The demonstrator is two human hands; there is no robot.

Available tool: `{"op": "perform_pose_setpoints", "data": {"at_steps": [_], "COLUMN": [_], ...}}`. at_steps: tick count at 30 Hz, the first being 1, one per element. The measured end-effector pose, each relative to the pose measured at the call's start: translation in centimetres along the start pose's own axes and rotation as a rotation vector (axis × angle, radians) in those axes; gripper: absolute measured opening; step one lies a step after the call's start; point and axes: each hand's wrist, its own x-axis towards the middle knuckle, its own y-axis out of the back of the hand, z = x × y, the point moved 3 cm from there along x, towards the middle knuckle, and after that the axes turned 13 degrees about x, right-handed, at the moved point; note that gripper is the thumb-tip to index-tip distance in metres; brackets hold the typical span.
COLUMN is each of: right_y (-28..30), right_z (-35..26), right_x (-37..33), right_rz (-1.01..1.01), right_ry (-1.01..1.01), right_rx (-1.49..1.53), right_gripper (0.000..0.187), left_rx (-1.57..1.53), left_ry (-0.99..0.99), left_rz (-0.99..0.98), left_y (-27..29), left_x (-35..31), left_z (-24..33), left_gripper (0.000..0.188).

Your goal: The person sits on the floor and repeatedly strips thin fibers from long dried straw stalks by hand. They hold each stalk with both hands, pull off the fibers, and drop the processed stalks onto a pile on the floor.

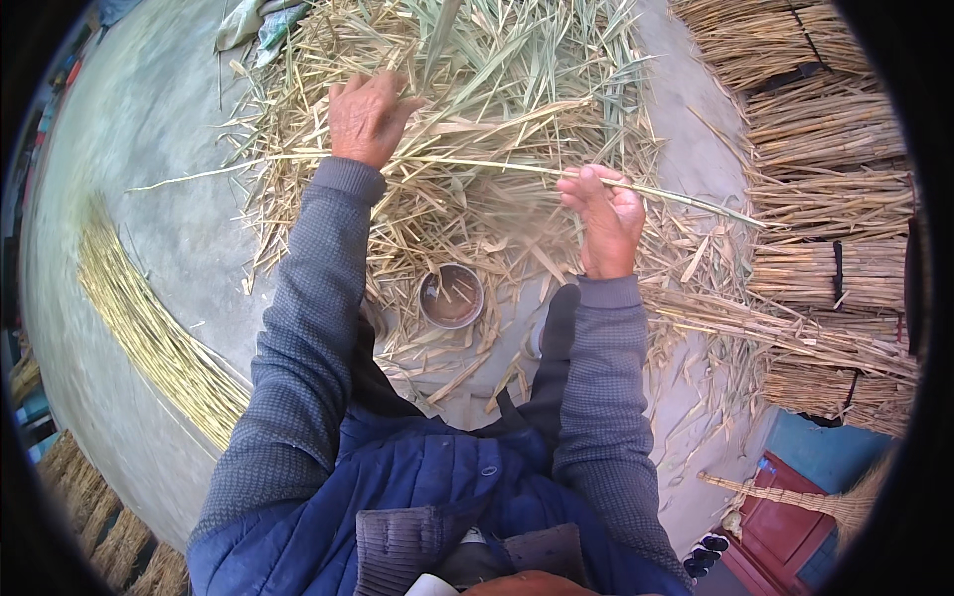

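A long thin reed stalk (pixel 477 164) runs across the view from left to right, above a loose heap of dry straw and leaves (pixel 467 89). My left hand (pixel 366 117) grips the stalk near its left part, fingers curled over it. My right hand (pixel 603 217) pinches the same stalk farther right, thumb and fingers closed on it. Both arms wear grey knitted sleeves. Between my forearms, a small round metal cup (pixel 451 296) stands on the concrete ground, with straw bits in it.
Tied bundles of stalks (pixel 830 149) are stacked at the right. A curved row of cleaned yellow stalks (pixel 149 328) lies on the ground at the left. More bundles (pixel 99 517) sit at lower left. A small broom (pixel 795 497) and red box are at lower right.
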Motion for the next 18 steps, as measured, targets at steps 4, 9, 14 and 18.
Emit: {"op": "perform_pose_setpoints", "data": {"at_steps": [4, 9, 14, 18], "right_y": [-0.3, -1.2, -2.9, -2.4], "right_z": [-0.4, 0.0, 1.9, 1.3], "right_x": [0.3, 0.3, -0.3, -0.1], "right_rz": [0.02, 0.019, -0.058, -0.058], "right_ry": [0.05, 0.026, -0.035, 0.003], "right_rx": [0.012, 0.026, -0.004, -0.078], "right_gripper": [0.024, 0.025, 0.023, 0.02], "left_rx": [-0.497, -0.508, -0.535, -0.562], "left_ry": [-0.161, -0.132, -0.222, -0.278], "left_rz": [-0.496, -0.552, -0.485, -0.419], "left_y": [-2.4, -1.9, -1.6, -1.2], "left_x": [-1.8, -2.3, -2.5, -2.4], "left_z": [1.3, 2.8, 4.9, 5.1], "left_gripper": [0.034, 0.026, 0.022, 0.018]}}
